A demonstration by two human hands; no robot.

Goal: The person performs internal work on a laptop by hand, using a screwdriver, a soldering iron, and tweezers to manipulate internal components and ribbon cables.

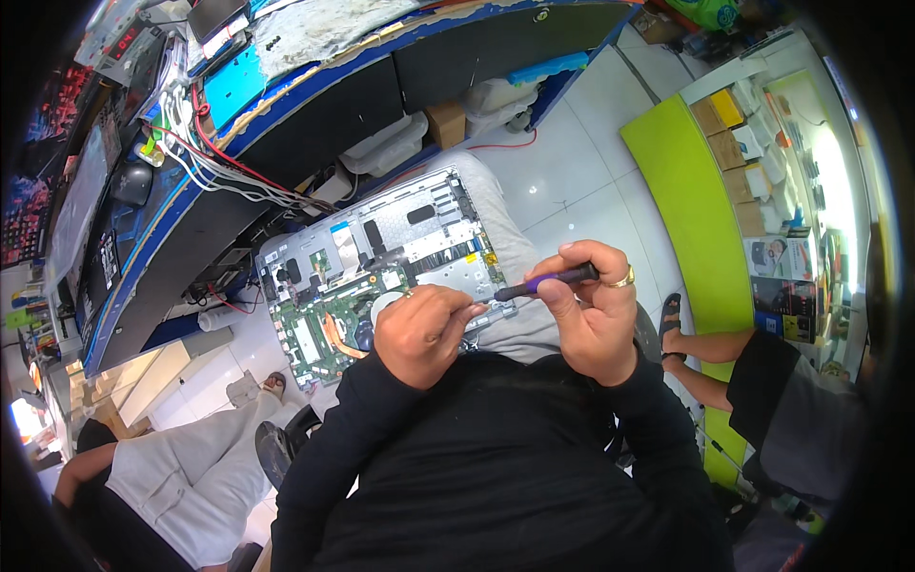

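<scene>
An opened laptop base [419, 214] lies across my lap, its insides facing up. Its green circuit board [305, 329] and a copper heat pipe [335, 336] show on the left side. My right hand [600, 319] is closed round a small screwdriver [550, 282] with a dark handle and a purple band. The tool is held nearly level above the laptop's near right corner, pointing left. My left hand [419, 329] hovers over the near edge, thumb and fingertips pinched together close to the screwdriver's tip. Whatever sits between those fingertips is too small to make out.
A blue-edged workbench [381, 48] curves along the far left, with bundled cables [181, 143] and a black mouse [132, 183]. Plastic tubs [386, 143] fill its lower shelf. One person [191, 477] sits at left, another [772, 400] at right, before a lime-green panel [677, 200].
</scene>
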